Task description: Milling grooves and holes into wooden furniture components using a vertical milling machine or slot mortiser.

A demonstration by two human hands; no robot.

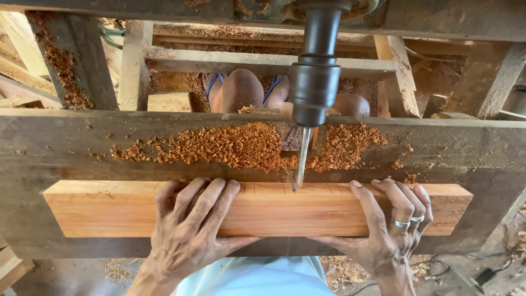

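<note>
A broad, dark, worn worktop (66, 148) of heavy timber spans the whole scene, and on it lies a long reddish wooden plank (98, 208), running crosswise under both hands. The left hand (189, 230) lies flat on the plank's middle stretch, fingers spread over the far edge and thumb hooked along the near edge, so its grip presses down on the wood more than it wraps it. The right hand (392, 225), with rings on two fingers, clasps the plank further along, fingers curled over the top and far edge. Between the two grips, just beyond the fingertips, a dark drill chuck (314, 82) hangs from above, and its thin metal bit (302, 159) meets the plank's far edge beside some pencilled marks. Beyond the grips a thick drift of orange wood shavings (230, 147) lies on the worktop. Further off, under the frame, a foot in a blue sandal (241, 87) shows.
</note>
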